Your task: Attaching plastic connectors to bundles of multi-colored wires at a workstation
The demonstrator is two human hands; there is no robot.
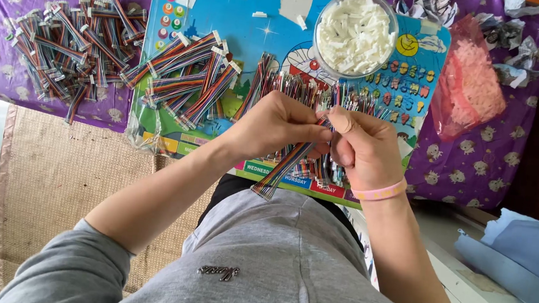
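My left hand point(278, 127) and my right hand point(362, 146) meet over a colourful cartoon board point(249, 7), and together they pinch a rainbow ribbon cable point(284, 169) at its upper end. The cable hangs down and to the left towards my lap. Its top end is hidden between my fingers. A pink band sits on my right wrist. Just beyond my hands lies a row of loose rainbow cables point(301, 89) on the board.
A round bowl of small white connectors point(355, 34) stands at the board's top right. Finished cable bundles point(185, 76) lie on the board's left, more bundles point(71, 43) on the purple cloth. A pink bag point(470, 84) lies right, a woven mat point(59, 178) below left.
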